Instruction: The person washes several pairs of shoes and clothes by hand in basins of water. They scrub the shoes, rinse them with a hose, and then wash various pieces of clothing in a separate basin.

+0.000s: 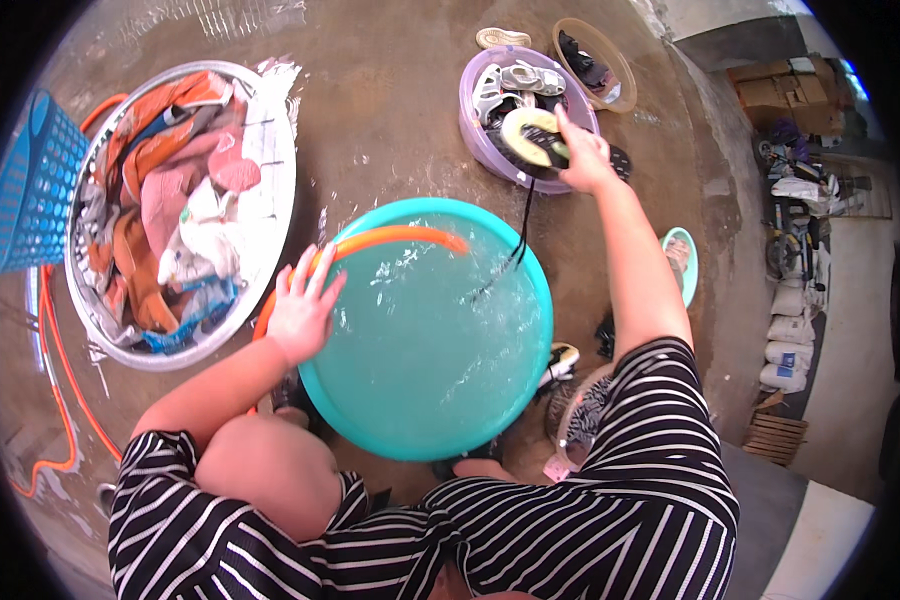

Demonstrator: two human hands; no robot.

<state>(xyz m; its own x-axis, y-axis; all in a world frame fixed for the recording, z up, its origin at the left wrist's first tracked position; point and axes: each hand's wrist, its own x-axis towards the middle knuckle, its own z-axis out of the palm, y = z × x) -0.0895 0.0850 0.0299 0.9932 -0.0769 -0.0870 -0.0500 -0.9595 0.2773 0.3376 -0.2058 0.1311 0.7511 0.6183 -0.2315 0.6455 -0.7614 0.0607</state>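
In front of me is a turquoise plastic basin [427, 352] with water in it. An orange hose [390, 234] lies over its left rim, its end over the water. My left hand [304, 304] rests on the hose at that rim, fingers spread; whether they grip it is unclear. My right hand [589, 154] reaches over a purple basin [471, 139] of shoes and holds a dark shoe [529, 142] with its pale-edged sole turned up. Black laces [526, 217] hang from there into the turquoise basin.
Left, an oval metal tub [285, 187] holds wet clothes, beside a blue plastic basket [34, 187]. A beige basin [626, 67], a loose pale shoe [502, 37] and a small green basin [691, 270] stand on the wet floor. Another shoe [562, 364] lies right of the turquoise basin.
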